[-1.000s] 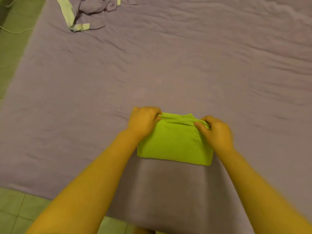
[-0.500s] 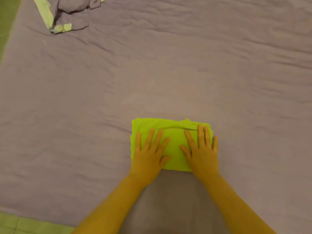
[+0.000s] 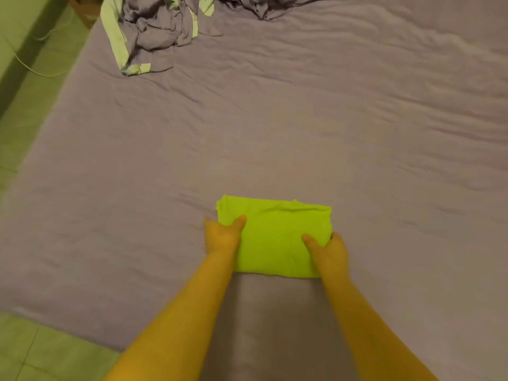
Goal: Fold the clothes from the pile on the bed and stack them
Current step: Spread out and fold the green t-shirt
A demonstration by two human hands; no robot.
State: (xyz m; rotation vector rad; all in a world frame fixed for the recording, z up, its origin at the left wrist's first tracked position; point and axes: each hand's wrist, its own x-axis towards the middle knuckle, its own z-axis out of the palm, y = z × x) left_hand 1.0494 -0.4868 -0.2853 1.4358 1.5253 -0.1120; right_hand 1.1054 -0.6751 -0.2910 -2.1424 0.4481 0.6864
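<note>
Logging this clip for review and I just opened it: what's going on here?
A person is folding laundry on a bed. Both hands grip a folded green garment by its side edges: the left hand at the left edge, the right hand at the right, thumbs on top. The garment lies flat near the bed's near edge. An unfolded pile of clothes waits at the far left corner. No stack is visible yet.

A wide bed [image 3: 302, 127] under a wrinkled mauve sheet fills nearly the whole view. Along its left and near edges runs a tiled floor [image 3: 30, 111], tinted greenish in dim warm light. A thin cord [image 3: 35, 71] trails across the tiles at upper left.
</note>
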